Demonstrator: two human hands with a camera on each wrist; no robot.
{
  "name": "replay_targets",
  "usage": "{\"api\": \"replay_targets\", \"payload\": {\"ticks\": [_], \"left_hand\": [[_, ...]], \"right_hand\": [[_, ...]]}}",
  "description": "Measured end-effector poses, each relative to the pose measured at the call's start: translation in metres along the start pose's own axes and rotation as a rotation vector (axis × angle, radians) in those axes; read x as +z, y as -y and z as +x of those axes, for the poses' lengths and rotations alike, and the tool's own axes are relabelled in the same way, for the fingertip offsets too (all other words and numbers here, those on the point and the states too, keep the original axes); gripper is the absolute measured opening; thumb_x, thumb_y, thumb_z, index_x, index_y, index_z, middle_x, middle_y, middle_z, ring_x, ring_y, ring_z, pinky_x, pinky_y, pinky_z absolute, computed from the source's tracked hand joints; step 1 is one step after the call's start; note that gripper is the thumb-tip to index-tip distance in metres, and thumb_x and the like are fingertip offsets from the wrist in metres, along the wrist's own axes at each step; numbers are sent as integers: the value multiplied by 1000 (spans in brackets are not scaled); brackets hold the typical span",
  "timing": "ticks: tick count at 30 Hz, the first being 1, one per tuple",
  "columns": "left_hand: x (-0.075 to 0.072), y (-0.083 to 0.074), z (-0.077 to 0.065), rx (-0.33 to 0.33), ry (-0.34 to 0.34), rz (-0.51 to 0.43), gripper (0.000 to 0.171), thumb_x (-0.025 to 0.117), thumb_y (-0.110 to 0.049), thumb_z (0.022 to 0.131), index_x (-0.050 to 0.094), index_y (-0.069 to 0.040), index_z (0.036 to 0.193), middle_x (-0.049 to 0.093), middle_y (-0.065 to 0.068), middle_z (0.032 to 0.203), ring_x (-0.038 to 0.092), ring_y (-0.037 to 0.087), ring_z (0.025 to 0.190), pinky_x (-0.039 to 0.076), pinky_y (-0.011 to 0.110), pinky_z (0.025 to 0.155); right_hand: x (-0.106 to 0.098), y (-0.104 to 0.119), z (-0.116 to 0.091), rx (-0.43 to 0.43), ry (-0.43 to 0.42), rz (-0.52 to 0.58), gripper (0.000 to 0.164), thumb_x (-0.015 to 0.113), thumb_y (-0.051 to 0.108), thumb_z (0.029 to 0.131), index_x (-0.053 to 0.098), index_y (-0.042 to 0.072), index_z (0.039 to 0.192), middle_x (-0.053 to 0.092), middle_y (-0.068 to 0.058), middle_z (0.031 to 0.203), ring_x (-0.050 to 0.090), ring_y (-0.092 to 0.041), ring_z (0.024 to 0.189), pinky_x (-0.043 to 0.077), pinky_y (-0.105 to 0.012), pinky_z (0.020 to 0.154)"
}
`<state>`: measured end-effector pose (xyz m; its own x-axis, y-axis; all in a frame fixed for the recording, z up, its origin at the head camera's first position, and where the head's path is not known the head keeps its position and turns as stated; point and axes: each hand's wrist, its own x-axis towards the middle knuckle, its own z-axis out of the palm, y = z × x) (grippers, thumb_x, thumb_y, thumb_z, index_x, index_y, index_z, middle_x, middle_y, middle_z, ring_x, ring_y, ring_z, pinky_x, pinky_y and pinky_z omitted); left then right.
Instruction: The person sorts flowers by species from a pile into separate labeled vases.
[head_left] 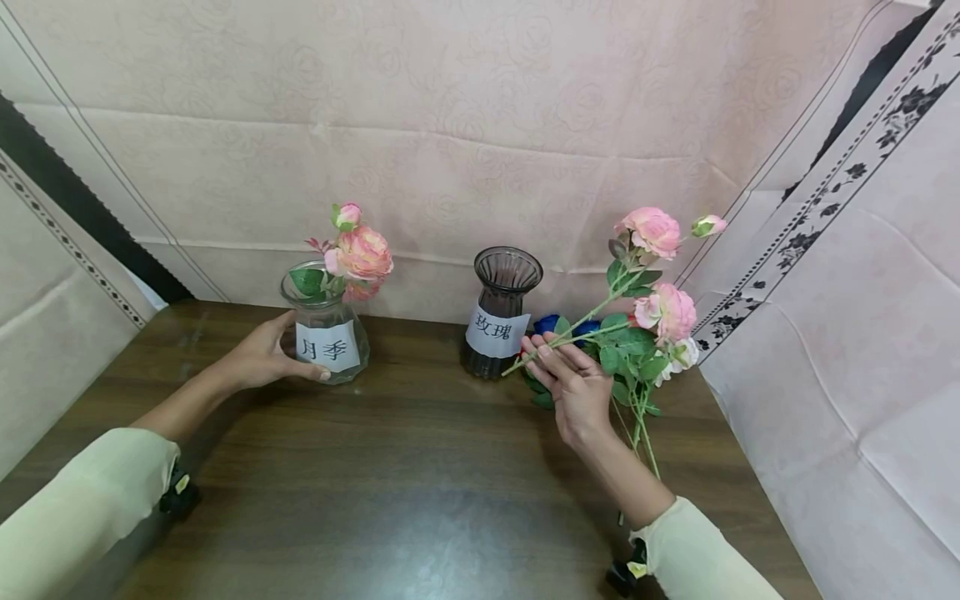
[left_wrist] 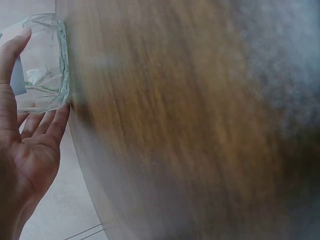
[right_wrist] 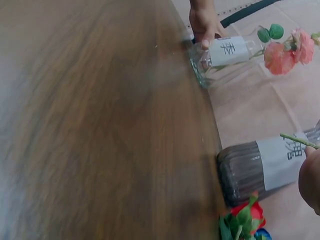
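Observation:
My left hand [head_left: 258, 354] grips a clear glass vase [head_left: 363, 343], thumb in front near its white label and fingers round the far side, as the left wrist view shows. A pink flower [head_left: 365, 252] with a bud stands in that vase. In my right hand [head_left: 581, 392] is the green stem of a branched pink flower [head_left: 652, 232], held low down between thumb and fingers. Its cut end [right_wrist: 290, 137] points left, in front of a dark ribbed vase [head_left: 489, 362] with a white label [head_left: 495, 332]. Both labels carry Chinese characters.
Beyond my right hand lie blue roses [head_left: 546, 324], a white flower [head_left: 678, 357] and a red rose [right_wrist: 255, 210], their stems partly hidden. The vases stand near the back edge of a brown wooden table [head_left: 375, 492]. Pale patterned cloth [head_left: 480, 125] hangs behind.

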<state>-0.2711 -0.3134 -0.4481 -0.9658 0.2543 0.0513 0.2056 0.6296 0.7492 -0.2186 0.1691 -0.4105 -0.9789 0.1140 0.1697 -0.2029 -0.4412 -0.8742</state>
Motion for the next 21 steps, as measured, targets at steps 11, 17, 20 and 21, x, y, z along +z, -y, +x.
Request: {"api": "replay_targets", "payload": {"ticks": [11, 17, 20, 21], "left_hand": [[0, 0, 0, -1, 4, -5, 112, 102, -28, 87, 34, -2, 172, 69, 26, 148, 68, 46, 138, 51, 12, 96], [-1, -2, -2, -3, 2, 3, 111, 102, -32, 86, 36, -3, 171, 70, 24, 145, 69, 44, 135, 53, 14, 96], [-2, -4, -3, 1, 3, 9, 112, 102, -34, 86, 36, -4, 171, 71, 22, 144, 69, 43, 135, 53, 14, 96], [-2, -4, -3, 1, 3, 9, 112, 102, -34, 86, 37, -5, 171, 71, 22, 144, 69, 43, 135, 54, 14, 96]], "right_hand": [[25, -8, 2, -51, 19, 41, 23, 66, -13, 106, 83, -1, 118, 88, -5, 112, 86, -21, 109, 69, -35, 95], [37, -13, 2, -84, 46, 77, 28, 64, -14, 107, 84, 3, 115, 87, -3, 111, 86, -20, 111, 69, -33, 95], [43, -14, 2, -105, 51, 101, 27, 63, -15, 107, 83, 0, 117, 88, -4, 111, 86, -21, 111, 69, -34, 96], [45, -15, 2, -109, 50, 107, 27, 63, -15, 107, 83, 0, 118, 88, -5, 112, 86, -21, 112, 69, -35, 97]]}}
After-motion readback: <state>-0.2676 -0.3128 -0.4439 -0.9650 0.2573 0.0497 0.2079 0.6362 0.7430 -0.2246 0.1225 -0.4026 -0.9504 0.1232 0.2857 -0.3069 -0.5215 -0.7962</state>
